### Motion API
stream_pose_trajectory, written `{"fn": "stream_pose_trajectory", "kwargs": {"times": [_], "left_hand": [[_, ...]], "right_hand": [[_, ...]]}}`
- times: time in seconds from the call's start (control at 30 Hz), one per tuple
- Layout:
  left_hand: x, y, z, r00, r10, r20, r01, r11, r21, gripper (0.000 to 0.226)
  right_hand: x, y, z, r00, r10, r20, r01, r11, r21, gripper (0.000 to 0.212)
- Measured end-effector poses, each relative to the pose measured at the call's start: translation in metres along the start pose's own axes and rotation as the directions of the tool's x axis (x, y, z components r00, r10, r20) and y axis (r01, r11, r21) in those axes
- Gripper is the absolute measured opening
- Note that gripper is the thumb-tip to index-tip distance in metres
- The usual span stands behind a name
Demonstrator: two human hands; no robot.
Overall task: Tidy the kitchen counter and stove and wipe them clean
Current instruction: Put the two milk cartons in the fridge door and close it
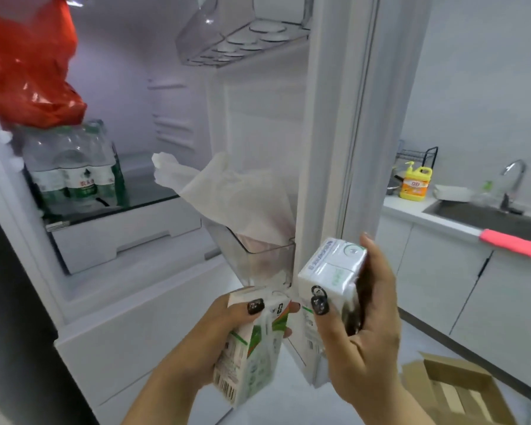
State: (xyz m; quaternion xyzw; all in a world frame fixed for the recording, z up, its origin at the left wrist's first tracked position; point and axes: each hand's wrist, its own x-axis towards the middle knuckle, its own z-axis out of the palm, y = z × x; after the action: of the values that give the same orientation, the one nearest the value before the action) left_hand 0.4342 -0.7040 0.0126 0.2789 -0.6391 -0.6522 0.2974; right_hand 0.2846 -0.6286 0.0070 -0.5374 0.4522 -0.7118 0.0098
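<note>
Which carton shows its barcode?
The carton in the left hand, the left carton: barcode at its bottom corner. The right hand holds the right carton with its white top showing.

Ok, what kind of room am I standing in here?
Most likely a small home kitchen: an open fridge with bottled water, a sink with a faucet, and dish soap on the counter.

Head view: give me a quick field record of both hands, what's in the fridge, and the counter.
left hand: grips a carton, held low
right hand: grips a second carton, held higher
fridge door: open
fridge shelf: pack of water bottles, red bag on top
door bin: holds a white bag
counter: yellow detergent bottle beside sink
floor: open cardboard box
</note>
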Motion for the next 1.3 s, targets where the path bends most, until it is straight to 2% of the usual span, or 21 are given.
{"fn": "stream_pose_trajectory", "kwargs": {"times": [0.03,0.1,0.13,0.23,0.33,0.47,0.6,0.7,0.83,1.0,1.07,1.2,1.3], "left_hand": [[0.006,0.003,-0.006,0.998,0.056,-0.027,-0.057,0.997,-0.045,0.028],[0.006,0.008,-0.020,0.993,0.121,0.013,-0.119,0.987,-0.111,0.061],[0.006,0.007,-0.026,0.990,0.143,0.011,-0.140,0.981,-0.135,0.071],[0.017,0.007,-0.028,0.987,0.104,-0.124,-0.128,0.972,-0.199,0.085],[0.026,0.003,-0.021,0.978,0.044,-0.203,-0.104,0.949,-0.297,0.067],[0.039,0.001,-0.001,0.974,0.022,-0.227,-0.097,0.942,-0.323,0.046],[0.052,0.002,0.012,0.941,0.061,-0.334,-0.163,0.945,-0.285,0.054],[0.060,0.002,0.009,0.908,0.016,-0.418,-0.192,0.904,-0.383,0.053],[0.070,0.008,0.002,0.909,0.012,-0.417,-0.211,0.875,-0.435,0.054],[0.088,0.014,-0.011,0.901,0.031,-0.432,-0.222,0.890,-0.398,0.057],[0.099,0.019,-0.018,0.905,0.051,-0.423,-0.232,0.892,-0.388,0.052],[0.122,0.029,-0.044,0.907,0.063,-0.417,-0.227,0.906,-0.358,0.051],[0.136,0.035,-0.071,0.913,0.083,-0.399,-0.234,0.909,-0.346,0.048]], "right_hand": [[0.001,0.001,0.004,1.000,-0.009,0.023,0.009,1.000,-0.015,0.076],[0.003,0.005,0.011,0.999,-0.011,0.038,0.012,0.999,-0.044,0.073],[0.005,0.008,0.013,0.999,-0.003,0.032,0.005,0.999,-0.050,0.073],[0.008,0.017,0.011,0.998,0.064,-0.028,-0.065,0.998,-0.018,0.071],[0.016,0.027,0.003,0.996,0.078,-0.036,-0.080,0.995,-0.056,0.071],[0.031,0.033,-0.003,1.000,-0.011,0.022,0.013,0.993,-0.114,0.069],[0.045,0.027,-0.001,0.985,-0.084,0.152,0.095,0.993,-0.063,0.069],[0.050,0.027,-0.003,0.967,-0.024,0.254,0.017,0.999,0.028,0.064],[0.054,0.032,-0.009,0.937,0.100,0.334,-0.127,0.990,0.060,0.075],[0.070,0.045,-0.003,0.911,0.271,0.312,-0.319,0.941,0.115,0.085],[0.078,0.050,0.004,0.907,0.300,0.295,-0.346,0.931,0.117,0.090],[0.095,0.061,0.024,0.901,0.339,0.272,-0.384,0.914,0.132,0.083],[0.110,0.070,0.047,0.890,0.356,0.284,-0.400,0.910,0.114,0.087]]}}
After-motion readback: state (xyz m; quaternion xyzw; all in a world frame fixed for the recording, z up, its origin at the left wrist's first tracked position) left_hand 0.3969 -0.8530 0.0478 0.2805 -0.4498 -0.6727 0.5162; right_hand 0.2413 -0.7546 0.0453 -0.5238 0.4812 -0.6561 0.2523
